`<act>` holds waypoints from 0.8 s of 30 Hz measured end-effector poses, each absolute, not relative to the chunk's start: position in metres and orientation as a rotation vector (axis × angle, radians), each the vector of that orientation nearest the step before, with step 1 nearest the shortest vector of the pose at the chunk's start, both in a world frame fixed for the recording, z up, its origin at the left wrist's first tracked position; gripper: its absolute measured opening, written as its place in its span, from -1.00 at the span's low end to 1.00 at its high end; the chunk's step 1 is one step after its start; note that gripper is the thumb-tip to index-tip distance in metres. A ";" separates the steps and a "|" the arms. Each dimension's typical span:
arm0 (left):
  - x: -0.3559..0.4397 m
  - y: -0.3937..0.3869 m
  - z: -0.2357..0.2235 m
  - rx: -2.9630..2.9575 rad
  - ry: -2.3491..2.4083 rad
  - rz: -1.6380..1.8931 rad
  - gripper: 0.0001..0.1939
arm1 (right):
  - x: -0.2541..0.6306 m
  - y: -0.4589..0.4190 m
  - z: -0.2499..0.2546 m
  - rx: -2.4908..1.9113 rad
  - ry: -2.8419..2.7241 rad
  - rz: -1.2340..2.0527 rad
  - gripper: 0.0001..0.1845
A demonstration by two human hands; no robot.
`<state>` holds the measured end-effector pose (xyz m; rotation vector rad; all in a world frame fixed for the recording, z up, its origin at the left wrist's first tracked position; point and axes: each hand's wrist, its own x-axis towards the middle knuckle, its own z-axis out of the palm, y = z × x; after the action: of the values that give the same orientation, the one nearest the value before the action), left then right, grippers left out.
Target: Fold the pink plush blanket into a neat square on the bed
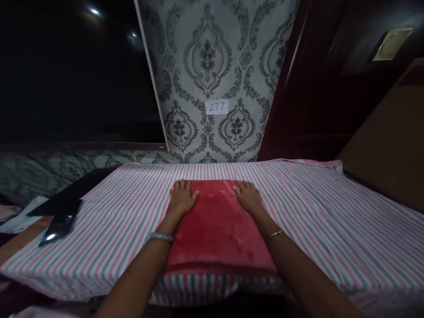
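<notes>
A red, plush-looking piece of fabric (217, 229), squared off like a folded blanket or a cushion cover, lies flat on the striped cloth in front of me. Its near edge reaches the table's front edge. My left hand (183, 196) rests on its far left corner, fingers stretched forward and thumb out to the side. On the far right corner lies my right hand (247, 196), palm down with the fingers spread. Neither hand grips the fabric. Faint smoothing marks show on the pile near my right hand.
A pink, grey and white striped cloth (126, 221) covers the table and hangs over its front. At the left edge lies a dark, glossy phone-like object (62, 223). Behind stand a large dark screen (79, 75), a patterned wall and a paper label (217, 107) reading 277. A brown panel (391, 145) rises at right.
</notes>
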<state>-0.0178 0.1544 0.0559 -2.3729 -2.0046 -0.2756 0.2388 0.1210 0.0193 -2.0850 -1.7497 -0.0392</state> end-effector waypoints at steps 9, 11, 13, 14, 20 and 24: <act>-0.028 0.160 0.034 -2.378 -2.042 -0.356 -0.31 | 0.251 0.130 -0.014 -1.960 -1.702 -0.030 -0.46; -0.028 0.159 0.033 -2.364 -2.032 -0.361 -0.31 | 0.252 0.130 -0.016 -1.964 -1.699 -0.023 -0.46; -0.027 0.157 0.034 -2.363 -2.029 -0.361 -0.32 | 0.252 0.129 -0.016 -1.964 -1.700 -0.028 -0.45; -0.027 0.156 0.034 -2.361 -2.032 -0.361 -0.32 | 0.252 0.129 -0.016 -1.961 -1.702 -0.032 -0.46; -0.025 0.155 0.037 -2.350 -2.048 -0.389 -0.34 | 0.250 0.127 -0.012 -1.971 -1.713 -0.058 -0.45; -0.025 0.153 0.038 -2.351 -2.023 -0.417 -0.34 | 0.248 0.128 -0.010 -1.961 -1.684 -0.053 -0.48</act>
<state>-0.0248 0.1529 0.0375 -2.3507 -2.0230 -0.4173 0.2484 0.1275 -0.0102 -1.9615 -1.6839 -0.0533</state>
